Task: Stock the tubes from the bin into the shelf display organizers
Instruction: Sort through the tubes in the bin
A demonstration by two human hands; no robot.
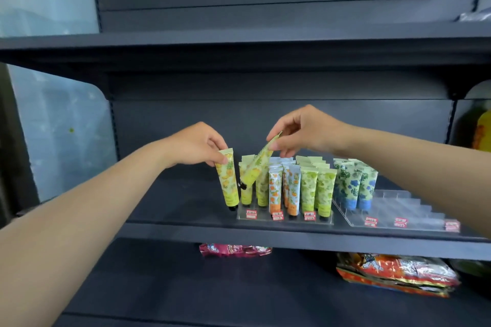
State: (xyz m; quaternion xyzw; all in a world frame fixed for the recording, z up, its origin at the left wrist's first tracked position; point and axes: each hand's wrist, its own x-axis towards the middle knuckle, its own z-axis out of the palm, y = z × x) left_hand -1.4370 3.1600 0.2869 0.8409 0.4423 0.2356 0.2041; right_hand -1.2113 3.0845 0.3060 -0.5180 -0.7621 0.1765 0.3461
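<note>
A dark grey metal shelf (186, 201) carries two clear display organizers side by side. The left organizer (285, 217) stands near the front edge, packed with upright tubes (308, 188). Just to its right, the right organizer (398, 209) holds blue-flowered tubes (350, 188) at its left end. Red and white price labels (309, 216) line both fronts.
</note>
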